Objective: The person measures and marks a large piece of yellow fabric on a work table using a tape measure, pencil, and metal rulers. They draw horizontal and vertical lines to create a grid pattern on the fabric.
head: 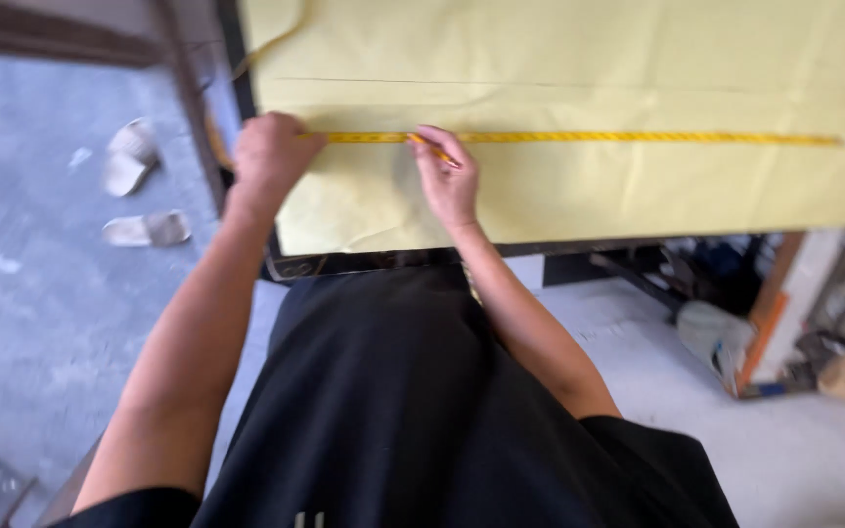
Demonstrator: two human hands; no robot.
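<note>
- Nearest is the person's black garment [393, 411], with both bare forearms reaching forward over it to the worktop [246, 98].
- The left hand [268, 154] rests closed, knuckles up, at the left edge of the yellow sheet [589, 186], pressing down on the left end of the tape [589, 138].
- The right hand [447, 176] sits just right of it, fingers curled around a yellow pencil [434, 149] whose tip meets the tape.
- The tape lies flat across the sheet, running from under the left hand, past the right hand's fingertips, and far out to the right, well beyond both hands.
- The sheet covers most of the worktop; a thin straight line crosses it beyond the tape, parallel to it.
- On the grey floor [41, 323] to the left lie two pale sandals [134, 186], well apart from the hands.
- To the right, under the worktop edge, sits blurred clutter [784, 332]; I cannot tell what it is.
</note>
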